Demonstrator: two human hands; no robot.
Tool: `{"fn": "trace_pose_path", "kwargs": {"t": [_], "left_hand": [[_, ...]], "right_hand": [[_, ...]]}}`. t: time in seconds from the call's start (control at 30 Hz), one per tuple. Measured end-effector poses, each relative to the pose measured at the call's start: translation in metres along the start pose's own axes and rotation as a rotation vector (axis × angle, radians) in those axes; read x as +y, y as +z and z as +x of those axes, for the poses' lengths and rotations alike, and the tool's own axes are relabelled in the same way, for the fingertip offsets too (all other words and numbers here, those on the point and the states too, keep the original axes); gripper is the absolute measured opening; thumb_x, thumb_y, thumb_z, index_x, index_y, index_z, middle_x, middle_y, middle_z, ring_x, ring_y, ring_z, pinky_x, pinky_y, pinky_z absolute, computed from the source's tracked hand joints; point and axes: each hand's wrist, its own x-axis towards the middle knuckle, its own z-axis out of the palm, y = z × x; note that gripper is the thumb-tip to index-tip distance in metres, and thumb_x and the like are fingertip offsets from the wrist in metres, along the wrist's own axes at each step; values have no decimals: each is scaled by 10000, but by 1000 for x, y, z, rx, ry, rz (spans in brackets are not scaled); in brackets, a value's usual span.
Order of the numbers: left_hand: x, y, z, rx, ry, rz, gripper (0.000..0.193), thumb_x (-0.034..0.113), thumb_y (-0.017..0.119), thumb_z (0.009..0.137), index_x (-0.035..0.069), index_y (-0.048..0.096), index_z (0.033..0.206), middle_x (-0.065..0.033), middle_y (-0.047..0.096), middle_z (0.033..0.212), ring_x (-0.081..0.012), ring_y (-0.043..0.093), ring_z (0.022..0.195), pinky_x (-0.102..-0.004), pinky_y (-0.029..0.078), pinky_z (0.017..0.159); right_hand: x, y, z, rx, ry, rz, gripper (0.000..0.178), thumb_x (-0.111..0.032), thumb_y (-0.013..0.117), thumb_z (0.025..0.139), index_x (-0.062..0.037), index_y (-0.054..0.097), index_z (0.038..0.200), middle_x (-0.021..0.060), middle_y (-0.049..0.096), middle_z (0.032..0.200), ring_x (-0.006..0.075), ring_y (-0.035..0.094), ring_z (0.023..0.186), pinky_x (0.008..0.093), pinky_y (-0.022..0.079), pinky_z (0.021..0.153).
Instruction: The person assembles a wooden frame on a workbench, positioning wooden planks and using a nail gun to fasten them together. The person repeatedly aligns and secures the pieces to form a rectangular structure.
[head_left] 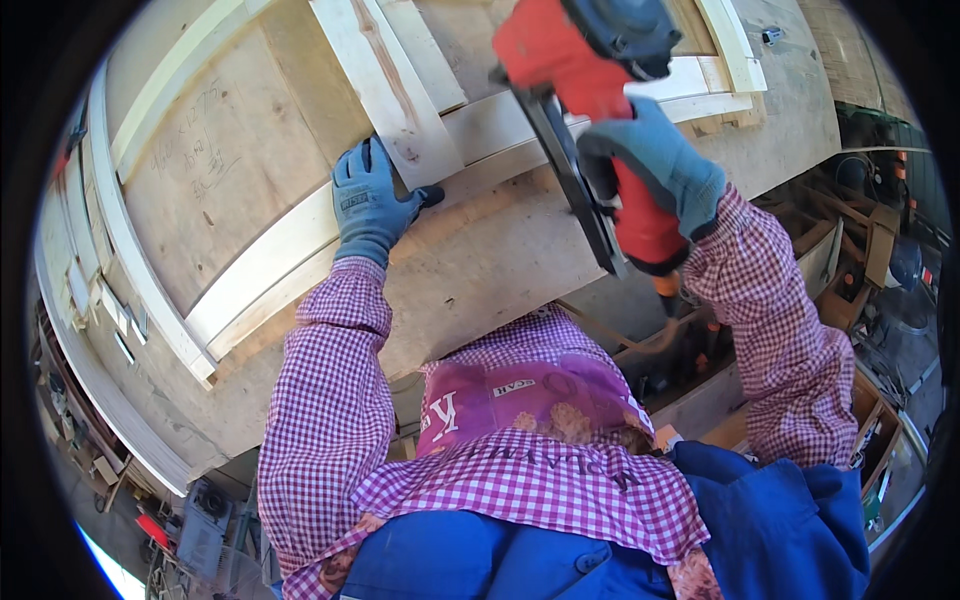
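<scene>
My right hand (665,150), in a blue-grey work glove, is wrapped round the handle of a red and black nail gun (555,50), slightly blurred. The tool is raised over the front edge of the workbench, and its long dark magazine (570,180) slants down toward me. At the near end of a pale wooden slat (390,80) my gloved left hand (372,200) holds the wooden frame, its fingers bent over the curved front rail (270,255) along the slat's left edge. The left thumb reaches right, just below the slat's end. Where the gun's nose points is hidden.
A plywood panel (230,150) with pencil marks lies within the frame. Pale side strips (135,240) run along the left. An air hose (668,310) hangs from the gun's handle. Below the bench at right are wooden bins (840,260) with tools; a small metal part (771,36) lies at the far right.
</scene>
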Motion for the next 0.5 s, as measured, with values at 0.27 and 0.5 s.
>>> {"fn": "trace_pose_path", "kwargs": {"t": [0.27,0.5], "left_hand": [[-1,4,-3,29,24,64,998,564,819,555,-7,450,1287,-188,520,1189,-369,484,1109,-453,398,947],[-2,4,-1,38,53,74,983,578,793,577,-10,451,1286,-189,525,1183,-369,492,1100,-452,399,938]], "right_hand": [[6,-14,7,-123,91,-61,210,-198,642,780,10,635,750,73,632,651,160,590,529,305,506,535],[8,2,0,-73,106,-26,204,-183,628,752,4,596,829,96,615,632,172,583,510,306,495,457]]}}
